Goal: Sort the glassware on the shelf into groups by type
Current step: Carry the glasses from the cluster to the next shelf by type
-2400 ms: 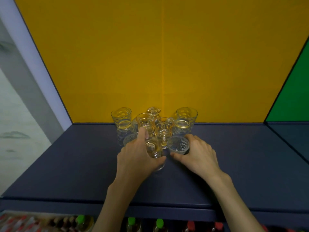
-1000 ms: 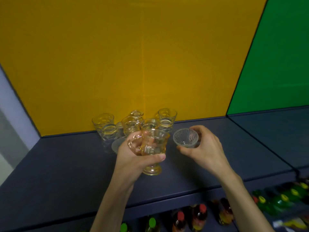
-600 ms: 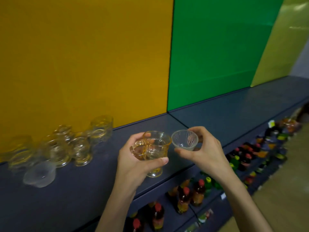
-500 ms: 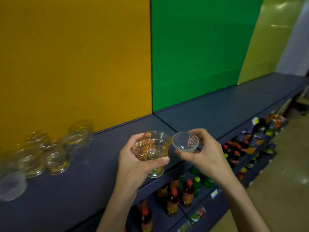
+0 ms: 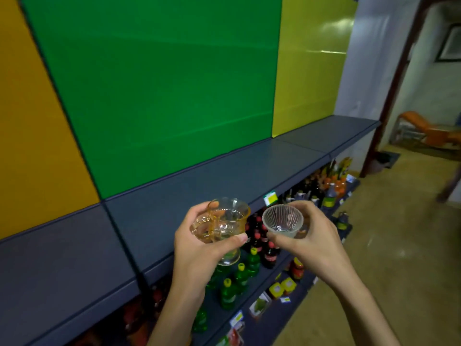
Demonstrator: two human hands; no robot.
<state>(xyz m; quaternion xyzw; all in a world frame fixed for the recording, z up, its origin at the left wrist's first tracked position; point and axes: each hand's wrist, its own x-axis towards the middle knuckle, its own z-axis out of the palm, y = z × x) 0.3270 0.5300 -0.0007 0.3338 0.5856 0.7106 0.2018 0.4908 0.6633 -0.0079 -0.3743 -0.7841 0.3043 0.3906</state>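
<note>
My left hand (image 5: 199, 248) grips a clear footed glass cup with an amber handle (image 5: 224, 221), held upright in the air in front of the dark blue shelf (image 5: 199, 186). My right hand (image 5: 309, 236) holds a small ribbed clear glass bowl (image 5: 282, 219) beside the cup, tilted so its mouth faces me. Both pieces hang over the shelf's front edge, below the green back panel. The other glassware is out of view.
The shelf top runs right under green (image 5: 159, 91) and yellow-green (image 5: 311, 66) panels, with an orange panel (image 5: 32, 136) at left. Lower shelves hold bottles (image 5: 234, 283) and jars. A tiled floor and a doorway (image 5: 424, 101) lie at right.
Both hands lifted the cup and the bowl out of the cluster of glasses. The view has swung right along the shelf, so the remaining glasses slid out of frame to the left.
</note>
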